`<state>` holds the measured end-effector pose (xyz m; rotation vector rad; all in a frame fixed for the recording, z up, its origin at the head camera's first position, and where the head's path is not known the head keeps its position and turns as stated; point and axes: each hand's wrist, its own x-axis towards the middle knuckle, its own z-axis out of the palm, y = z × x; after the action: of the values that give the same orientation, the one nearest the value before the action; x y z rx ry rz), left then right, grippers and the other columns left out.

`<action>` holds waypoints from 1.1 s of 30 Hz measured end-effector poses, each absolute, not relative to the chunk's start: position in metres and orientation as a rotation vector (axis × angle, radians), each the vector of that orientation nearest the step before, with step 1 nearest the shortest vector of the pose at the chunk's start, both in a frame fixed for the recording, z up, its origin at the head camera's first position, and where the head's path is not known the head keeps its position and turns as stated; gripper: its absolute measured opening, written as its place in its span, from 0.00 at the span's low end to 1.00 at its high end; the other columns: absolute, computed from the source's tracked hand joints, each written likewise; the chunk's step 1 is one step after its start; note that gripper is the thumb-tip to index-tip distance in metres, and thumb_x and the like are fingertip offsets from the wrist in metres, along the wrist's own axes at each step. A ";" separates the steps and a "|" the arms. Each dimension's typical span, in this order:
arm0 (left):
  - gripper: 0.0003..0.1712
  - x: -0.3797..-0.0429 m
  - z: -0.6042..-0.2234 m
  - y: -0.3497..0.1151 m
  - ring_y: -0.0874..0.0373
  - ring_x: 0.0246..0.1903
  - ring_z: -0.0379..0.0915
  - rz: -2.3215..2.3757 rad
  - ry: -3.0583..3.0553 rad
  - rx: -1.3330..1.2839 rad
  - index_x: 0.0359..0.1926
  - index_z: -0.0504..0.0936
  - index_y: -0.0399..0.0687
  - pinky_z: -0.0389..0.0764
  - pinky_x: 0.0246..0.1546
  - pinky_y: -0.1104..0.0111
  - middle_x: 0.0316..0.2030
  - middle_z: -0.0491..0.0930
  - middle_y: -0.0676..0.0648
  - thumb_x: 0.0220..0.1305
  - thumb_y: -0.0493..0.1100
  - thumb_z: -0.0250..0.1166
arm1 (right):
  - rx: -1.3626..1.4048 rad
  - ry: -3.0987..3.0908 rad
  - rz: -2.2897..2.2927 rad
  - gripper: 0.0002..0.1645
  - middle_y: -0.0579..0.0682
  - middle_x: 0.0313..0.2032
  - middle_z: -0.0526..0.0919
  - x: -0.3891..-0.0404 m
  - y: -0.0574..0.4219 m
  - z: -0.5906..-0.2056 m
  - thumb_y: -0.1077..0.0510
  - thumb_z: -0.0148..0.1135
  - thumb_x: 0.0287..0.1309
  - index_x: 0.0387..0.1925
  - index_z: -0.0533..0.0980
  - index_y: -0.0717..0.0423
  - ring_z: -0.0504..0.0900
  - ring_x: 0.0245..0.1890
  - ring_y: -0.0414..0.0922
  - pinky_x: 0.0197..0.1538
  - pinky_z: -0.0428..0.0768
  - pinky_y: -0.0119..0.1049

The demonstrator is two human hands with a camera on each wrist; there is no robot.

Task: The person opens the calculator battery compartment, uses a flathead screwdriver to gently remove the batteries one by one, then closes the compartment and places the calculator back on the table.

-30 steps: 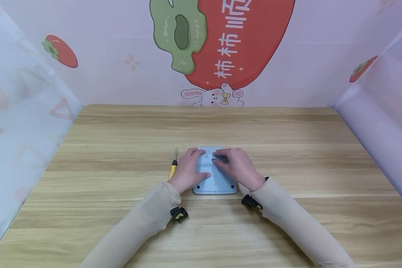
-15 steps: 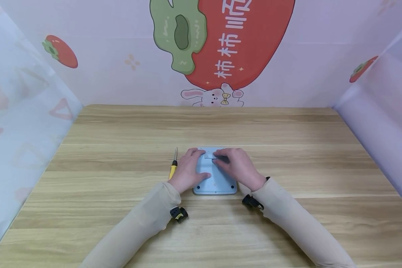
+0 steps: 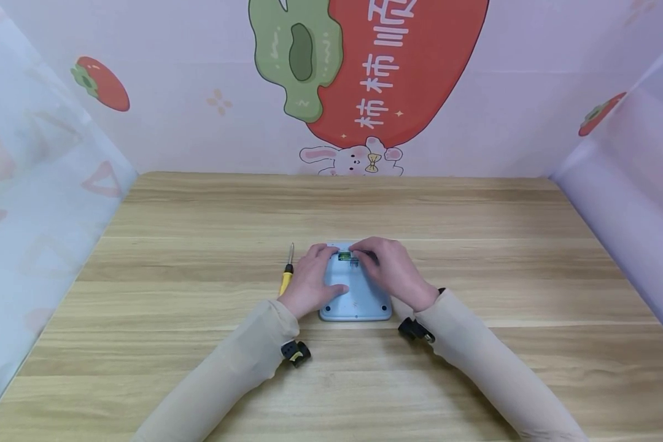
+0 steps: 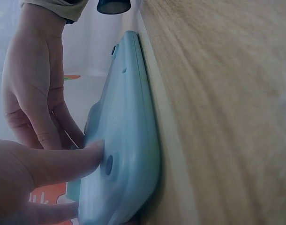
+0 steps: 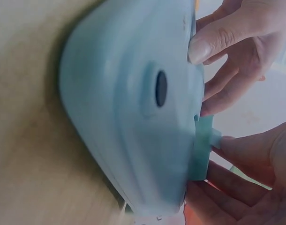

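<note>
A light blue desk calculator [image 3: 359, 298], or a device shaped like one, lies face down on the table with its rubber feet upward. My left hand [image 3: 307, 279] rests over its left side, thumb and fingertips pressing on the back. At the far part of the back, my right hand [image 3: 391, 270] pinches the small blue battery cover [image 5: 202, 152] between thumb and fingers. In the right wrist view the cover stands up from the back, tilted out of its place. Beside these fingertips the battery compartment [image 3: 345, 255] shows something green inside.
A yellow-handled screwdriver [image 3: 286, 277] lies just left of my left hand, tip pointing away. The wooden table [image 3: 199, 344] meets printed cloth walls at the back and both sides. Dark cameras are strapped to both wrists.
My right hand has lifted the battery cover, and the green inside of the compartment has come into view. The left hand and the calculator stay where they were.
</note>
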<state>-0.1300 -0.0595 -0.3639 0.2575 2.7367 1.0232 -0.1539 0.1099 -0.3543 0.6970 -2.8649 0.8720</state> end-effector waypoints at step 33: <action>0.40 -0.129 -0.361 -0.059 0.42 0.62 0.59 1.022 2.729 0.253 0.65 0.63 0.44 0.62 0.63 0.52 0.66 0.57 0.40 0.53 0.46 0.69 | 0.694 -2.889 0.867 0.05 0.50 0.34 0.83 -0.158 0.108 -0.351 0.61 0.56 0.61 0.38 0.76 0.56 0.79 0.31 0.41 0.37 0.80 0.35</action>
<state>-0.1293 -0.0594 -0.3613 0.2533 2.7295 1.0216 -0.1575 0.1076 -0.3509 0.6939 -2.8885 0.8671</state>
